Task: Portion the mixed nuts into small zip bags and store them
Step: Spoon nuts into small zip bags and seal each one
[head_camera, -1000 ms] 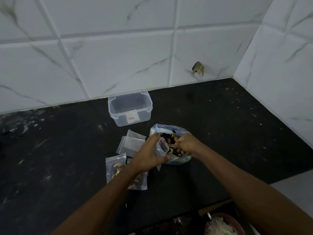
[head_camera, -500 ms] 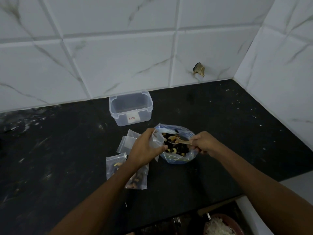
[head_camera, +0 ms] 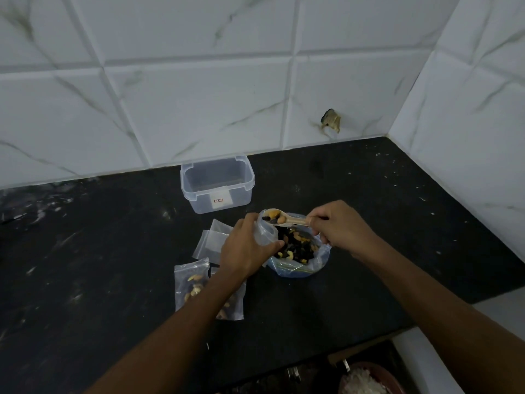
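Observation:
My left hand (head_camera: 247,247) grips a small clear zip bag (head_camera: 264,231) upright with its mouth facing up. My right hand (head_camera: 339,226) pinches the handle of a pale spoon (head_camera: 287,220) loaded with nuts, its bowl over the small bag's mouth. Below both sits a large open bag of mixed nuts (head_camera: 298,248) on the black counter (head_camera: 99,251). Two filled small zip bags (head_camera: 191,282) lie under my left forearm, partly hidden by it. Empty small zip bags (head_camera: 211,241) lie left of my left hand.
An open, empty clear plastic container (head_camera: 217,184) stands near the tiled back wall. A second tiled wall closes the right side. The counter's front edge runs diagonally at lower right, with a bowl of white food (head_camera: 366,379) below it.
My right hand lifted the spoon out of the big bag with a load of nuts and brought it left to the mouth of the small bag in my left hand.

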`<state>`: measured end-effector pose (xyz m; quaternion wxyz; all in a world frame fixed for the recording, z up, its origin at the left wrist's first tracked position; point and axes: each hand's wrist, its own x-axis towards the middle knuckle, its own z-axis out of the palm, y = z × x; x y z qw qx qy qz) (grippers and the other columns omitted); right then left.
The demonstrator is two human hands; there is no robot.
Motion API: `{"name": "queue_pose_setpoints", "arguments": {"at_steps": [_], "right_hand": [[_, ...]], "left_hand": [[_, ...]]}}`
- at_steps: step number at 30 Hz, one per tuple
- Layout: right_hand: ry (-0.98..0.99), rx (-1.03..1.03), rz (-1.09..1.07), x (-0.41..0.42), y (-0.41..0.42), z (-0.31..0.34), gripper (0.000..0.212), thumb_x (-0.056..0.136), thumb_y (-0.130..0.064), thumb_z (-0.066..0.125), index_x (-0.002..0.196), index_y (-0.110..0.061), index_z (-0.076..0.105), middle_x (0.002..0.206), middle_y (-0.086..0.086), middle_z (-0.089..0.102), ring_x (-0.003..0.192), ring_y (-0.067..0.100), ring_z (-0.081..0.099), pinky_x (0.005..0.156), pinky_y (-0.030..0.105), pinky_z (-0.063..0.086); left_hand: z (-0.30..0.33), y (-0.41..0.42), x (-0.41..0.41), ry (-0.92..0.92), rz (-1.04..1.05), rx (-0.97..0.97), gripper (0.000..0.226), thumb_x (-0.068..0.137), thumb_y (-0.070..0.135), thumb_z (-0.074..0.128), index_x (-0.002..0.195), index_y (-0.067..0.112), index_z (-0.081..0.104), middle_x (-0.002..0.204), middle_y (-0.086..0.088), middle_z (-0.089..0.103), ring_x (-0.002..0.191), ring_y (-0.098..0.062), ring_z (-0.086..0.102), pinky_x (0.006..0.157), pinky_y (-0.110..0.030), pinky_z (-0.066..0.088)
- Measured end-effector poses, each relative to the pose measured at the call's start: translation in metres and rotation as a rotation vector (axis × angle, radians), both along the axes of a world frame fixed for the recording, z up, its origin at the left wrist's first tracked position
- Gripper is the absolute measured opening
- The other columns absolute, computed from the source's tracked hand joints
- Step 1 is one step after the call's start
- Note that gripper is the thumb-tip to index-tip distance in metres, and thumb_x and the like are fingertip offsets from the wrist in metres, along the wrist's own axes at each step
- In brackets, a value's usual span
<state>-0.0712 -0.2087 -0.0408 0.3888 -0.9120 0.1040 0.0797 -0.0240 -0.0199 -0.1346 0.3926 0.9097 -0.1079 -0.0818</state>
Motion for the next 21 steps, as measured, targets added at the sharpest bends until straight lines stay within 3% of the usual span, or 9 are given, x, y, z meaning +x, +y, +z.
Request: {"name": "queue_pose_setpoints", "arguments": {"at_steps": [3,6,7,10,12,15,18,21], "right_hand": [[-0.195,-0.293,0.092,-0.005,0.016,0.002,0.021,0.096,-0.018,0.051,0.092,-0.016,0.072,0.073,0.000,0.066,0.058,0.007,0.058,0.053,0.021,0.046],[-0.326,-0.583,0.205,-0.012,0.032,-0.003,0.012,0.093,-0.016,0.057,0.089,-0.011,0.067,0.083,0.002,0.061,0.065,0.012,0.053,0.055,0.023,0.039],[-0.404,-0.663,0.259,-0.016,0.036,-0.005,0.004,0.088,-0.013,0.064,0.085,-0.011,0.065,0.081,0.003,0.058,0.060,0.011,0.048,0.050,0.019,0.032],[-0.597,-0.797,0.401,-0.027,0.040,-0.007,0.023,0.057,-0.007,0.083,0.068,-0.011,0.064,0.067,0.004,0.059,0.043,0.010,0.041,0.047,0.011,0.022],[-0.669,-0.817,0.429,-0.029,0.038,-0.012,0.026,0.054,-0.006,0.086,0.069,-0.010,0.065,0.067,0.005,0.060,0.043,0.011,0.047,0.047,0.016,0.024],[-0.695,-0.718,0.311,-0.023,0.027,-0.015,0.015,0.072,-0.005,0.077,0.074,-0.010,0.062,0.070,0.005,0.055,0.045,0.012,0.045,0.044,0.017,0.026],[-0.604,-0.510,0.123,-0.012,0.006,-0.021,0.008,0.086,-0.006,0.063,0.078,-0.007,0.065,0.072,0.005,0.056,0.056,0.015,0.051,0.047,0.025,0.040],[-0.379,-0.567,0.093,-0.004,-0.013,-0.046,0.019,0.093,-0.012,0.055,0.078,-0.008,0.066,0.074,0.005,0.059,0.063,0.016,0.056,0.057,0.033,0.047]], "left_hand": [[0.001,-0.005,0.001,-0.005,0.031,-0.026,0.074,0.075,0.048,0.076,0.135,0.028,0.039,0.136,0.002,0.047,0.117,-0.014,0.050,0.096,-0.039,0.049],[0.000,-0.010,0.003,-0.018,0.076,-0.067,0.071,0.074,0.048,0.078,0.131,0.027,0.042,0.130,0.003,0.053,0.113,-0.012,0.052,0.092,-0.034,0.049],[-0.001,-0.011,0.003,-0.018,0.091,-0.088,0.072,0.073,0.049,0.078,0.131,0.026,0.042,0.128,0.003,0.054,0.113,-0.011,0.053,0.092,-0.033,0.049],[-0.001,-0.014,0.004,0.000,0.105,-0.173,0.069,0.072,0.043,0.081,0.127,0.025,0.044,0.121,0.004,0.058,0.111,-0.011,0.056,0.093,-0.035,0.051],[-0.003,-0.013,0.004,0.001,0.096,-0.204,0.066,0.072,0.042,0.081,0.125,0.026,0.044,0.117,0.007,0.058,0.109,-0.011,0.057,0.093,-0.036,0.053],[-0.008,-0.006,0.006,0.016,0.085,-0.236,0.066,0.072,0.046,0.079,0.125,0.027,0.044,0.121,0.006,0.058,0.110,-0.010,0.058,0.091,-0.039,0.055],[-0.012,0.005,0.005,0.047,0.072,-0.248,0.069,0.072,0.049,0.078,0.128,0.027,0.043,0.124,0.003,0.056,0.110,-0.012,0.058,0.089,-0.040,0.056],[-0.015,0.011,0.002,0.048,0.063,-0.228,0.067,0.073,0.051,0.078,0.126,0.028,0.044,0.124,0.004,0.052,0.106,-0.010,0.056,0.086,-0.032,0.055]]}}
